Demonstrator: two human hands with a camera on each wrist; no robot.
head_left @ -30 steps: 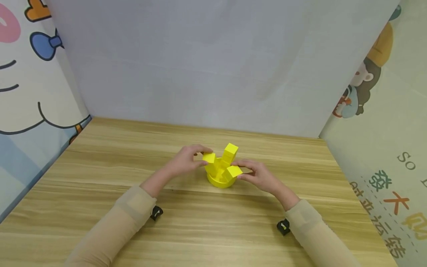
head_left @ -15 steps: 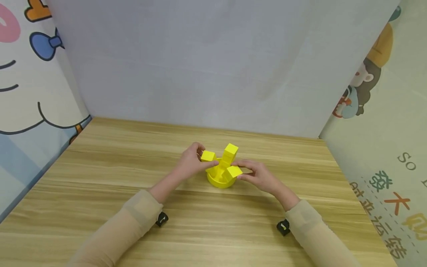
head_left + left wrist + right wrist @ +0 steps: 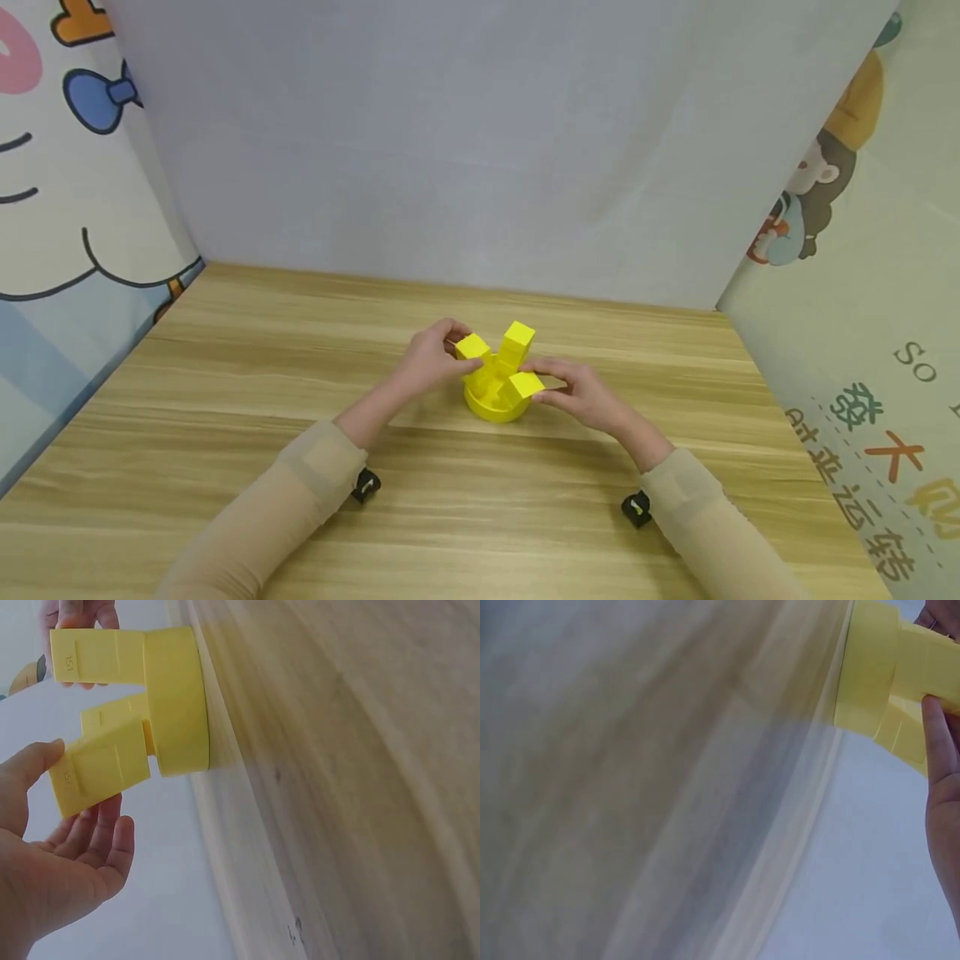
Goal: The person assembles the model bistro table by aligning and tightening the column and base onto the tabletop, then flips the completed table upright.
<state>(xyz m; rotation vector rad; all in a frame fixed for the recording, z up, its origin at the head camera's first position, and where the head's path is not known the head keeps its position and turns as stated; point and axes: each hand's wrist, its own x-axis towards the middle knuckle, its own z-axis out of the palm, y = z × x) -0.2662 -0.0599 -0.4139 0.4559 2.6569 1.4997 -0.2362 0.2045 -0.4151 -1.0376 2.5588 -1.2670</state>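
A round yellow base point(image 3: 497, 411) stands on the table with three yellow rectangular blocks rising from it. My left hand point(image 3: 427, 363) pinches the left block point(image 3: 473, 347) between the thumb and the fingers. In the left wrist view that block point(image 3: 105, 769) leans outward, and a narrow gap with a small connecting piece shows between it and the base point(image 3: 178, 705). On the other side my right hand point(image 3: 583, 397) holds the right block point(image 3: 527, 384) by its upper end. Neither hand touches the rear block point(image 3: 518, 337). My right fingers are partly cut off in the right wrist view.
The wooden table point(image 3: 495, 517) extends around the base on every side. A pale grey cloth point(image 3: 465, 150) hangs behind its far edge. Printed sheets with cartoon figures flank the table at left and right. A small black wrist device point(image 3: 366, 485) sits under the left sleeve.
My left hand has changed its grip, its thumb now across the block's near side. The left block shifted slightly left, then back right, and turned a little. My right hand stays in place.
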